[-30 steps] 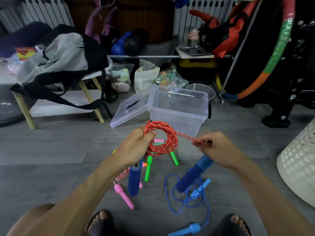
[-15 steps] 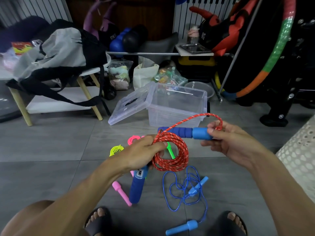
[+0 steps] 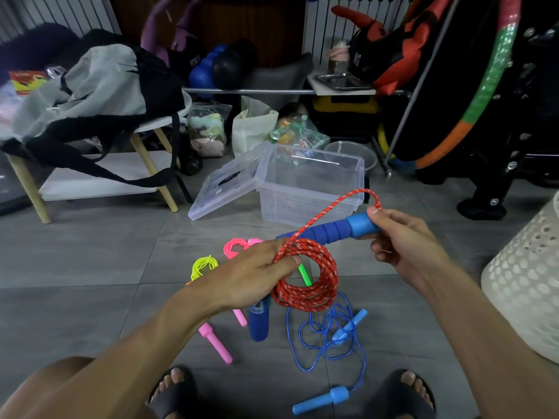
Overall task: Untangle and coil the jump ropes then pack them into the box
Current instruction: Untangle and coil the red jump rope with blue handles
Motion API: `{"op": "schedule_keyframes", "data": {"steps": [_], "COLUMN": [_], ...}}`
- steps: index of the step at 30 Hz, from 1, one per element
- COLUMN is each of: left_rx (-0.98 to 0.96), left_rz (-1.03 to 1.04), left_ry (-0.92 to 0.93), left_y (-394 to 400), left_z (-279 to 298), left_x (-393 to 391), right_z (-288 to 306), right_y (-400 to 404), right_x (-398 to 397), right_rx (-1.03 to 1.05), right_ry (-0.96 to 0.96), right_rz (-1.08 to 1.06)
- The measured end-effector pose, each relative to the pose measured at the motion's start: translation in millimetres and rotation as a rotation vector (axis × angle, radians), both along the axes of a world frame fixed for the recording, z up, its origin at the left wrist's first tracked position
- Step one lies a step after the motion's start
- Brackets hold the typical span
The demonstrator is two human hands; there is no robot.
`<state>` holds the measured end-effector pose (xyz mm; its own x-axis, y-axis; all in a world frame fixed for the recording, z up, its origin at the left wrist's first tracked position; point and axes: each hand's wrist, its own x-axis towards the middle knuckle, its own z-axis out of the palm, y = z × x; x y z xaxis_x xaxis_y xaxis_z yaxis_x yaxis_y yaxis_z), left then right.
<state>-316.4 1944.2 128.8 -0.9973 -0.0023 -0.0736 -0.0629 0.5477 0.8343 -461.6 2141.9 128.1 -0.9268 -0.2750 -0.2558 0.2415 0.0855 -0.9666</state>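
Red braided jump rope [image 3: 305, 279] hung mostly coiled in the left hand [image 3: 257, 276]; the right hand [image 3: 402, 240] gripped its blue foam handle [image 3: 338, 229]. Clear plastic box [image 3: 311, 189] (far, open) held nothing; blue rope [image 3: 326, 340] lay tangled near.

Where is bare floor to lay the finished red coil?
Bare tiles lie left of the yellow rope, toward the table leg, and right of the blue rope, before the white basket. Between the feet is crowded with ropes and handles.
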Motion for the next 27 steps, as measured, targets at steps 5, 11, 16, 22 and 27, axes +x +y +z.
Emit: {"op": "schedule_keyframes", "data": {"steps": [5, 11, 16, 22, 27], "left_rx": [-0.034, 0.073, 0.177, 0.294, 0.439], "left_rz": [-0.041, 0.003, 0.011, 0.01, 0.047], "left_ry": [0.039, 0.013, 0.013, -0.059, -0.119], "left_y": [1.1, -2.7, -3.3, -3.9, -3.5], "left_z": [5.7, 8.2, 7.8, 6.7, 6.1], "left_x": [6.1, 7.3, 6.2, 6.1, 5.3], "right_z": [-0.2, -3.5, -6.3, -11.8, -14.1], "right_y": [1.3, 0.3, -1.1, -3.7, -10.1], "right_x": [-4.9, -6.8, -6.2, -7.3, -2.6], "right_rx": [0.027, 0.049, 0.055, 0.031, -0.015], "right_ry": [-0.032, -0.074, -0.177, -0.299, -0.307], "right_rz": [-0.045, 0.006, 0.048, 0.081, 0.15]}}
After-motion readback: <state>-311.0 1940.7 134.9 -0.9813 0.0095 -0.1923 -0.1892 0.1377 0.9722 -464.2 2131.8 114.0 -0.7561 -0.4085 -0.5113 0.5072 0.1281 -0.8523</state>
